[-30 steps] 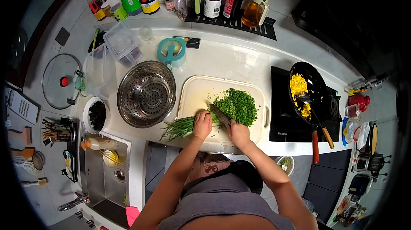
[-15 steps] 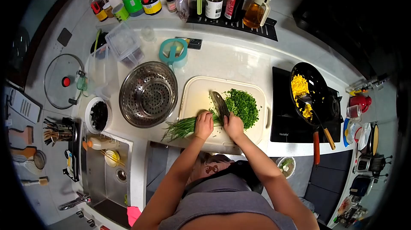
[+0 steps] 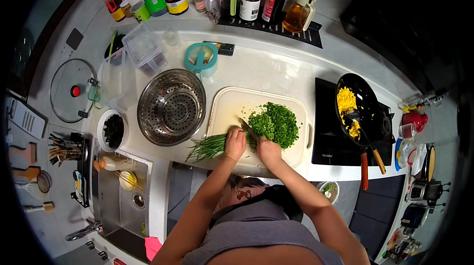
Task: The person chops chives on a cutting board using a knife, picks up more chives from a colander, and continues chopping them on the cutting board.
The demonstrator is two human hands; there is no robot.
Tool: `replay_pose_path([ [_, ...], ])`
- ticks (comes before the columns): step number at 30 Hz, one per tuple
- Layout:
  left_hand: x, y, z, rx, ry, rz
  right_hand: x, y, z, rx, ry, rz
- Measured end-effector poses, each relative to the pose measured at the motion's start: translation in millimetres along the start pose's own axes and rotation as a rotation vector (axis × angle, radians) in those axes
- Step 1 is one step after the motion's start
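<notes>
A cream cutting board (image 3: 222, 104) lies on the counter in front of me. My left hand (image 3: 235, 144) presses down on a bundle of long green chives (image 3: 210, 147), whose loose ends reach past the board's left edge. Gripped by its handle in my right hand (image 3: 269, 151) is a kitchen knife (image 3: 250, 130). Its blade slants up and left, close beside the fingers of my left hand. Right of the blade, a heap of chopped chives (image 3: 279, 123) covers much of the board. The handle is mostly hidden inside my fist.
A steel colander (image 3: 171, 80) stands left of the board, with a teal-lidded jug (image 3: 201, 60) behind it. On the black cooktop (image 3: 326, 141) at right, a wok (image 3: 368, 92) holds scrambled egg (image 3: 346, 99). The sink (image 3: 111, 201) is at lower left; bottles line the back ledge.
The blade has dropped lower and turned its edge more downward, near my left fingers. The chopped heap extends further left. My left hand stays on the chives.
</notes>
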State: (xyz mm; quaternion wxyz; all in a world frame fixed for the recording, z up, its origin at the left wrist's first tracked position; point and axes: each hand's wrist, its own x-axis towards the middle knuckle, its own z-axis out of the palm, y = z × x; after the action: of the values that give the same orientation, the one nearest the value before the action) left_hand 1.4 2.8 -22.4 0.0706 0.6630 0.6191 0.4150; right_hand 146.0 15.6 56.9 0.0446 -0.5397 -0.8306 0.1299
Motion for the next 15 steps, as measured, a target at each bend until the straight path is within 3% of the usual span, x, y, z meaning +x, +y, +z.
replay_pose_path([
  [6, -2, -3, 4, 0.043, -0.039, -0.035, 19, -9, 19, 0.073, 0.060, 0.082],
  [9, 12, 23, -34, 0.153, -0.143, 0.048, 16, -1, 10, 0.184, 0.102, 0.139],
  [15, -6, 4, -26, 0.183, -0.203, 0.058, -1, 29, -2, 0.156, 0.121, 0.203],
])
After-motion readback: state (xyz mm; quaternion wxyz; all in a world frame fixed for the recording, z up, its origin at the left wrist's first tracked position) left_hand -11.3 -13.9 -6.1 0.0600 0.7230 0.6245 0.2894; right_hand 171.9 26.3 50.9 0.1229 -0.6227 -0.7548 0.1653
